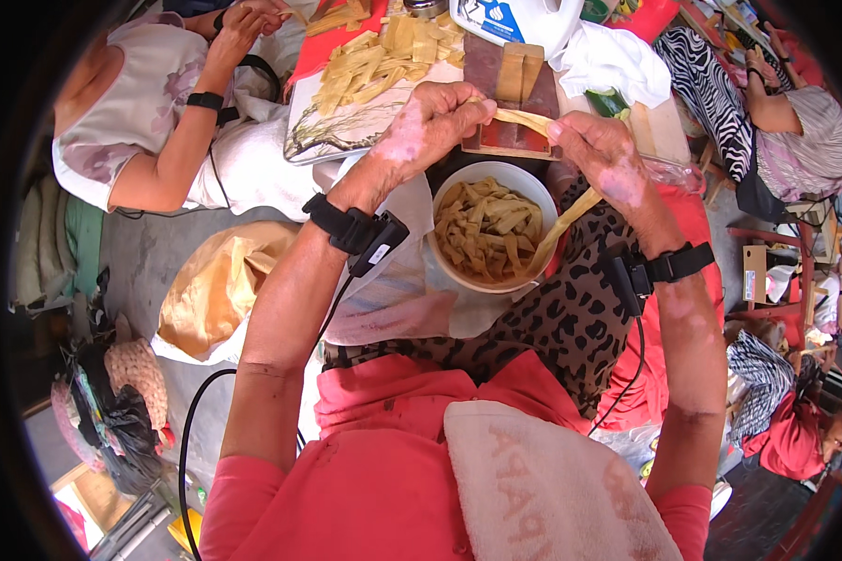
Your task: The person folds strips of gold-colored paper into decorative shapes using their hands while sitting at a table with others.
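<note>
My left hand (438, 119) and my right hand (596, 144) pinch a pale yellow plant-fibre strip (523, 119) between them. From my right hand the strip runs down into a round white tub (443, 259) on my lap, which holds many similar flat strips (495, 217). Just behind the stretched piece, a small wooden block (518, 70) stands on a dark reddish board (478, 66). A pile of flat yellowish strips (386, 59) lies on a patterned board (337, 137) at the left of the work surface.
A white plastic jug (526, 24), a white cloth (614, 63) and a green vegetable piece (607, 103) lie at the back right. A paper-lined bag (217, 287) stands on the floor at left. Other people sit at both sides. Black cables hang from both my wrist straps.
</note>
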Available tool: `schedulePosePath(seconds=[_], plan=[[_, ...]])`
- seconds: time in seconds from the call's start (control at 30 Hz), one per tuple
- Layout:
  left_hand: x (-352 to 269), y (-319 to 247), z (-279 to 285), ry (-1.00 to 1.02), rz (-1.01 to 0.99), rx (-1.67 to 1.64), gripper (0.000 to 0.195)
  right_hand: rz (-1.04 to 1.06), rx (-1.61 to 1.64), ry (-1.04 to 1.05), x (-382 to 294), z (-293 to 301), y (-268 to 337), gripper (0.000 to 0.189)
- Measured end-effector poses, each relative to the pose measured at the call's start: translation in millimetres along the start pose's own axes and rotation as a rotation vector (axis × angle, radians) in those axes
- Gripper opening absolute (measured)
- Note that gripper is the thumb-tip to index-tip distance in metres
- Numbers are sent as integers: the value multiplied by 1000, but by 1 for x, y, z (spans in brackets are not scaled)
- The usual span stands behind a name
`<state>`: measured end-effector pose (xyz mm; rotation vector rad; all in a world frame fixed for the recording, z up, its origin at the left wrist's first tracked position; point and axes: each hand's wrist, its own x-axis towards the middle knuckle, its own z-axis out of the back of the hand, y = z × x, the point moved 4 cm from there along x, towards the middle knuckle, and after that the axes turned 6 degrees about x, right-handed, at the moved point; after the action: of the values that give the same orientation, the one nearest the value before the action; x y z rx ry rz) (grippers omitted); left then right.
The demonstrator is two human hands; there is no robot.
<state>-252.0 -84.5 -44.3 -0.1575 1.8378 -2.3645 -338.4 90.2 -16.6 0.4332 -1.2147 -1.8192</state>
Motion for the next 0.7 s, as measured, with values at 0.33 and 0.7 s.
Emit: schedulePosePath(seconds=[0.33,0.7], plan=[[25,22,-6,-29,6,20,22,-66,143,-29,11,1,-36,25],[-33,24,-13,126,34,428,32,-143,129,-76,-66,-16,-26,17]])
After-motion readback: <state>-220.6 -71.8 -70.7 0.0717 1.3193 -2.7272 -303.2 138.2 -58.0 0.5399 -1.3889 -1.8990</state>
